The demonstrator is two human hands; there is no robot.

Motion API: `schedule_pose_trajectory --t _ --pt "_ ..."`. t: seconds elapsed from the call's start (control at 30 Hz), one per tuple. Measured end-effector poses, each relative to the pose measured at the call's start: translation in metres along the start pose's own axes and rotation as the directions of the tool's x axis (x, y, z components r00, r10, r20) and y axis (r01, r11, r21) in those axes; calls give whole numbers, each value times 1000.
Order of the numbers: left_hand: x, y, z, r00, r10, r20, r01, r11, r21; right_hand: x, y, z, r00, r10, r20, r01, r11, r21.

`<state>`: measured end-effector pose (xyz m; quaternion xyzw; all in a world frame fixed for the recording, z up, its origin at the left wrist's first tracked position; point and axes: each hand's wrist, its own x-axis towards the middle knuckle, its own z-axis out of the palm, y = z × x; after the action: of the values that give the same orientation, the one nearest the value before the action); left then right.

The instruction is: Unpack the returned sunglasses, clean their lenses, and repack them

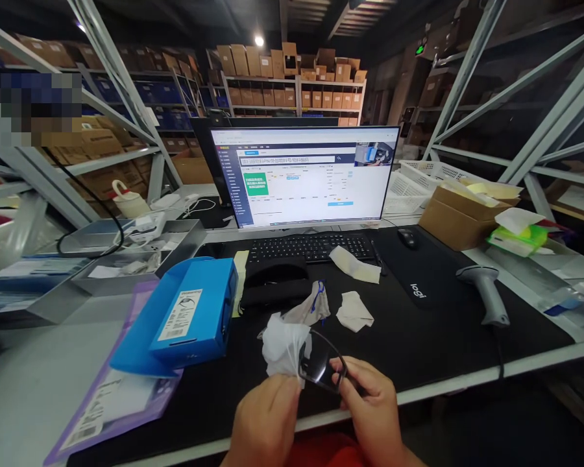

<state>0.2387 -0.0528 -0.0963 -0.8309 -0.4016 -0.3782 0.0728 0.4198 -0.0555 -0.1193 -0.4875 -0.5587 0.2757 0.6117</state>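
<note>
My right hand (pixel 370 402) pinches a pair of dark-framed glasses (pixel 320 363) by the frame at its right side, low over the front of the black mat. A thin white wrapping sheet (pixel 282 344) covers the left part of the glasses. Closed on that sheet beside the glasses is my left hand (pixel 267 415). Just beyond them lie a grey drawstring pouch (pixel 311 306) with a blue cord and a crumpled white paper piece (pixel 354 311). A black case (pixel 275 285) rests behind the pouch. To the left, an opened blue box (pixel 194 318) bears a white label picturing glasses.
A purple bag (pixel 126 408) lies partly under the blue box. Behind are a keyboard (pixel 311 248) and lit monitor (pixel 302 181). A paper strip (pixel 355 264), mouse (pixel 407 238), barcode scanner (pixel 489 295) and cardboard box (pixel 462 217) are to the right. Metal posts frame the bench.
</note>
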Motion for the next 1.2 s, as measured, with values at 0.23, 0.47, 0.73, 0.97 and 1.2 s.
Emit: schedule_pose_trajectory --t 0.23,0.47,0.73,0.97,1.2 --pt "-28 2 17 973 -55 -226 58 998 6 5 -8 -4 987 -149 51 154 983 -99" --pt "-15 -10 -14 980 -15 -197 44 988 146 7 -15 -9 826 -513 233 563 743 -361" --pt "20 2 -50 992 115 48 -125 931 344 15 -22 -5 917 -356 181 397 862 -314" --pt "9 24 -22 974 196 -112 -162 954 252 8 -23 9 968 -247 41 251 957 -149" --pt "8 17 -6 918 184 -350 -112 970 216 20 -24 -3 830 -539 143 542 720 -433"
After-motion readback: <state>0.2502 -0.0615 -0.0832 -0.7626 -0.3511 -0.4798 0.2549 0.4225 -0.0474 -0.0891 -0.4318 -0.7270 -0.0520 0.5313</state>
